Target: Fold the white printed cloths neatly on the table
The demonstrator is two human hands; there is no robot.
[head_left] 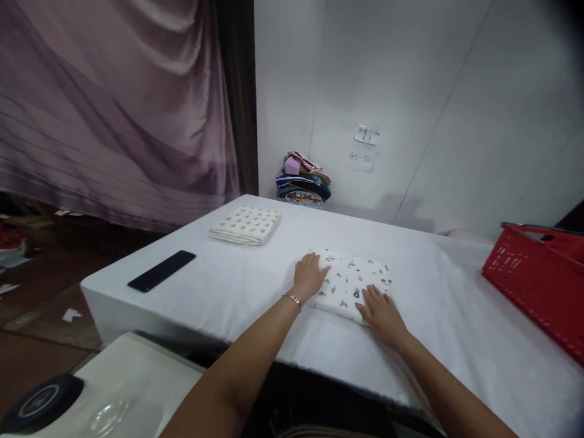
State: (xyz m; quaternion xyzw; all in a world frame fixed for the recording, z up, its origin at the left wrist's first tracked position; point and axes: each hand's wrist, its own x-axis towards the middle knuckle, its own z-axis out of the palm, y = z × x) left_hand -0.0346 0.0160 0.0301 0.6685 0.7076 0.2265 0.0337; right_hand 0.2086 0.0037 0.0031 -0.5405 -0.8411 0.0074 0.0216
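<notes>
A folded white cloth with small dark printed figures lies flat on the white-covered table in front of me. On its left edge rests my left hand, fingers stretched out and a silver bracelet at the wrist. My right hand lies with spread fingers over the cloth's near right corner. Neither hand grips anything; both press flat on the fabric. Farther left sits a second folded cloth, cream with a grey-green print.
A flat black slab lies near the table's left edge. At the right stands a red plastic basket. Folded fabrics are stacked behind the table by the wall. A pale surface with a black round object is at lower left.
</notes>
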